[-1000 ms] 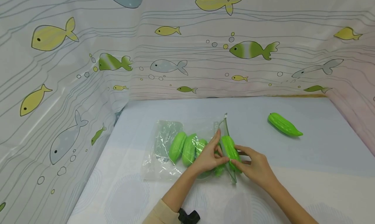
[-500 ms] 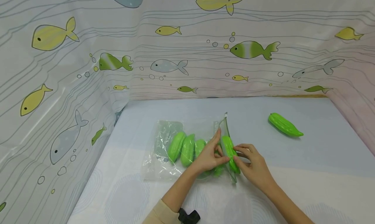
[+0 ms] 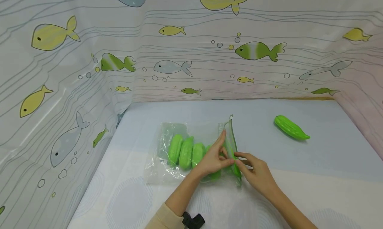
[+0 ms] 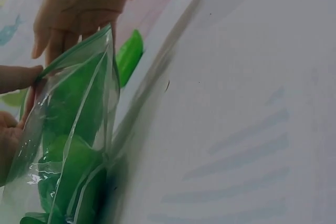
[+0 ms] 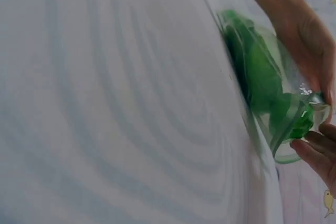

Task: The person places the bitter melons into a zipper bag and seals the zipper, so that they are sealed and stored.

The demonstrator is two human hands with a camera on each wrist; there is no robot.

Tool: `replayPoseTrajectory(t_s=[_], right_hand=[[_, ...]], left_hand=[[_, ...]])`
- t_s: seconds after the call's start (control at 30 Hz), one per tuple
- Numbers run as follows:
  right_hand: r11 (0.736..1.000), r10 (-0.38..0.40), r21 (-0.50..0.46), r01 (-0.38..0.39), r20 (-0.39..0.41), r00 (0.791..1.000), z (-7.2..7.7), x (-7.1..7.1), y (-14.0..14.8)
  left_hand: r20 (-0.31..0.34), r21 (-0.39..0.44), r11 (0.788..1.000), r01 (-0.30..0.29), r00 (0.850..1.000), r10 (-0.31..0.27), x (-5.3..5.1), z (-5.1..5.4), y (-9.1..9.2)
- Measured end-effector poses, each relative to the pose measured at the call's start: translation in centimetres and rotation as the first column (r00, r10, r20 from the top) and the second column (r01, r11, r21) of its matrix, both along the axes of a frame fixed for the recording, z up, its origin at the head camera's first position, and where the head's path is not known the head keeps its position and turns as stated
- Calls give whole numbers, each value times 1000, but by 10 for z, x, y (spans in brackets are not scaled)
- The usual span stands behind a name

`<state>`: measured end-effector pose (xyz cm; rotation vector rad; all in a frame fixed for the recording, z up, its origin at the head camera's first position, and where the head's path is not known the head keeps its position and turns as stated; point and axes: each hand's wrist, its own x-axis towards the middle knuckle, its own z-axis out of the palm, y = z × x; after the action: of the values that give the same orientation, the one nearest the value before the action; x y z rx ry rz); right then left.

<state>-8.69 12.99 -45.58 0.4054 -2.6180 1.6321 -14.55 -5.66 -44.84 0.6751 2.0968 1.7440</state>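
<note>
Going by how everything lies, looks like a bagging job, mostly done but not finished. Shows, at left on the counter [image 3: 125, 162], a clear zip bag [image 3: 154, 172] lying flat, loaded with a row of green gourds [image 3: 186, 153] set side by side well inside. Just right of these, has the left hand [image 3: 212, 159] at the bag's mouth, grip clamped on the edge, thumb and forefinger spread along it to hold the lips parted. Next, shows a mouth gourd [image 3: 235, 169] lying along the opening, seemingly within the lips yet not down among the others. Has the right hand [image 3: 257, 170] against it from the right, thumb and fingers close together at the lip; cannot tell whether gripping the gourd or only pushing. Farthest right, leaves a loose gourd [image 3: 290, 127] lying on the counter beyond the right hand, well apart from the bag and not yet bagged. As a judgement, leaves to do: seating the mouth gourd fully, then dealing with the loose gourd. Counting in the same order: one zip bag; three green gourds plain to see inside, plus probably a fourth, partly covered by the left hand and wrist; one left hand; one mouth gourd; one right hand; one loose gourd; hence likely six gourds altogether.
</note>
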Motion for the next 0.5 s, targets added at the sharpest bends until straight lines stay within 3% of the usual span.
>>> replayPoseTrajectory(t_s=[0.23,0.43,0.5], right_hand=[[999,44,-14,-44,3,999,-3,1,-3],[993,117,-9,-116,45,992,-4,2,-4],[990,140,0,-140,62,988,-5,2,-4]], left_hand=[[-1,-21,1000,-9,1000,9,0,5,2],[14,-24,1000,1,1000,0,9,29,2],[20,-24,1000,1,1000,-1,11,33,2]])
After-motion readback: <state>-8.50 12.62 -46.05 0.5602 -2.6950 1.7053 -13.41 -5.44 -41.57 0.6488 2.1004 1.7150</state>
